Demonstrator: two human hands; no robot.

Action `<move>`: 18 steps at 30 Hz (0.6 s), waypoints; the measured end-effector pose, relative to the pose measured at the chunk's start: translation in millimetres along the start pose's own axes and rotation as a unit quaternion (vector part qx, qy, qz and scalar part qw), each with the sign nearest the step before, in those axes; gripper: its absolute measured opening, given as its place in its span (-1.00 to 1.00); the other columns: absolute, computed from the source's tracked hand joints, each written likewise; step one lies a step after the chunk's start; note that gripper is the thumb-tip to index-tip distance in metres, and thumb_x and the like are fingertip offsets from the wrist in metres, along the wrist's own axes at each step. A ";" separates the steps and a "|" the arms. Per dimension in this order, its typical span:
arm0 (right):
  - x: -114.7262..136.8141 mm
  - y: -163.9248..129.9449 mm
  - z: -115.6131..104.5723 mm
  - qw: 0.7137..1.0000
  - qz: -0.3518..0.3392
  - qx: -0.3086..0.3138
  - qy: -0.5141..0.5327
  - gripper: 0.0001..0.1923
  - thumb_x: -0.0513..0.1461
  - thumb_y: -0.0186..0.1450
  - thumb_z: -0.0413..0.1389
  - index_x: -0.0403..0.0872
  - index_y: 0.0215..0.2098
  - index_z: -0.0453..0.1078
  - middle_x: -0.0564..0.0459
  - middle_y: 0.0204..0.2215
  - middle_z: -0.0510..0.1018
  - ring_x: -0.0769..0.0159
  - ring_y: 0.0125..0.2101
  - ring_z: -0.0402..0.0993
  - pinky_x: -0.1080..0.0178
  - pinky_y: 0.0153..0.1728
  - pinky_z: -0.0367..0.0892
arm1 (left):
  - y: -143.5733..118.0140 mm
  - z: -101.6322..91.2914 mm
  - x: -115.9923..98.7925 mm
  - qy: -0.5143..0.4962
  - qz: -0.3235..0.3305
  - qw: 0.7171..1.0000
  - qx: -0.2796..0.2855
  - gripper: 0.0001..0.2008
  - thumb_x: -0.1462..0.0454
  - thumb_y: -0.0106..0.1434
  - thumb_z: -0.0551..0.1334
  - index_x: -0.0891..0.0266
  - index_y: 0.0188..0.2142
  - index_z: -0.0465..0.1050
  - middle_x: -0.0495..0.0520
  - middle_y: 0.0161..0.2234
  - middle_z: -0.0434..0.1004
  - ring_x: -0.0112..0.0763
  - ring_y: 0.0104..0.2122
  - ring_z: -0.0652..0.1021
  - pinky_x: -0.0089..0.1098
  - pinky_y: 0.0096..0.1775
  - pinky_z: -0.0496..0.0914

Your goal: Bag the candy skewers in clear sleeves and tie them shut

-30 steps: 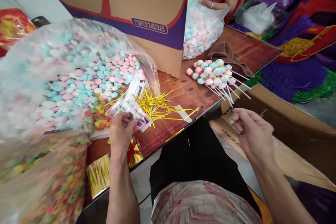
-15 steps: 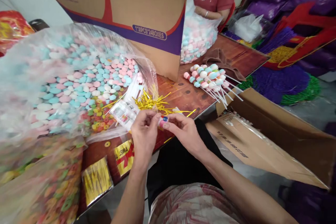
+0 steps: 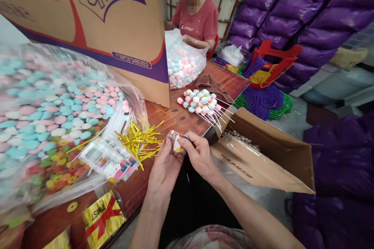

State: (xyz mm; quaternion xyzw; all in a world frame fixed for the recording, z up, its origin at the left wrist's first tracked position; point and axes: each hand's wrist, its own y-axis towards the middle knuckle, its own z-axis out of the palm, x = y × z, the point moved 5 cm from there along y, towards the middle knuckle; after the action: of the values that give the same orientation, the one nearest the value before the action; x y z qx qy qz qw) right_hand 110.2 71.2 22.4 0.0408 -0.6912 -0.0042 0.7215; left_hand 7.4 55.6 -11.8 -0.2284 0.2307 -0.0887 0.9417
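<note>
Above the table's front edge I hold a small printed clear plastic bag point(image 3: 177, 143) between both hands. My left hand point(image 3: 166, 169) grips its left and lower side with thumb and fingers closed. My right hand point(image 3: 199, 153) pinches its right side, thumb lying over the print. What the bag contains cannot be made out. Just left of my hands lies a heap of gold twist ties point(image 3: 138, 140), and beside it a stack of flat printed bags point(image 3: 109, 161). Farther back to the right, candy skewers point(image 3: 200, 100) on white sticks are piled near the table edge.
A large clear bag of pastel candies point(image 3: 67, 105) and fruit-coloured rings point(image 3: 60, 165) covers the left. Behind stands a tall carton point(image 3: 117, 39). An open carton point(image 3: 269, 159) is at the right. A co-worker point(image 3: 195, 19) sits across by another candy bag point(image 3: 184, 60).
The view has swung right and up, bringing in more of the co-worker. The small bag shows more of its printed face, and my left palm has turned upward under it.
</note>
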 end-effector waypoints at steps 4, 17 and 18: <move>-12.4 -0.9 -5.4 0.999 0.010 -0.035 -0.035 -0.58 -0.03 0.36 0.04 -0.06 -0.57 0.13 0.19 -0.59 0.14 0.45 -0.53 0.03 0.33 -0.50 0.05 | 1.2 3.3 -4.8 0.091 0.156 0.983 -0.045 -0.75 0.31 -0.05 0.52 0.27 -0.36 0.57 -0.01 -0.36 0.56 -0.54 -0.39 0.52 -0.53 -0.31 0.44; 18.3 41.2 -29.6 0.892 -0.133 -0.036 -0.430 -0.65 -0.14 0.41 0.02 -0.07 -0.52 0.32 0.11 -0.55 0.36 0.38 -0.49 0.19 0.29 -0.43 0.06 | 6.0 -12.5 -34.7 0.044 0.218 0.969 -0.104 -0.74 0.35 -0.11 0.54 0.30 -0.47 0.49 -0.12 -0.46 0.46 -0.69 -0.52 0.37 -0.62 -0.49 0.27; 27.3 50.2 -36.3 0.852 -0.160 -0.083 -0.491 -0.71 -0.17 0.40 0.03 -0.07 -0.46 0.37 0.04 -0.45 0.44 0.33 -0.42 0.26 0.28 -0.39 0.08 | 7.0 -14.1 -35.9 0.039 0.217 0.969 -0.109 -0.73 0.35 -0.11 0.54 0.30 -0.47 0.49 -0.12 -0.46 0.46 -0.69 -0.53 0.36 -0.61 -0.50 0.25</move>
State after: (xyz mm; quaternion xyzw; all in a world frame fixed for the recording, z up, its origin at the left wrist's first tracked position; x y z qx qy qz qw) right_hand 145.1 121.5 51.3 0.0834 -0.9365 -0.1962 0.2783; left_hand -30.4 66.1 -12.1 -0.2704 0.3201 0.1349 0.8979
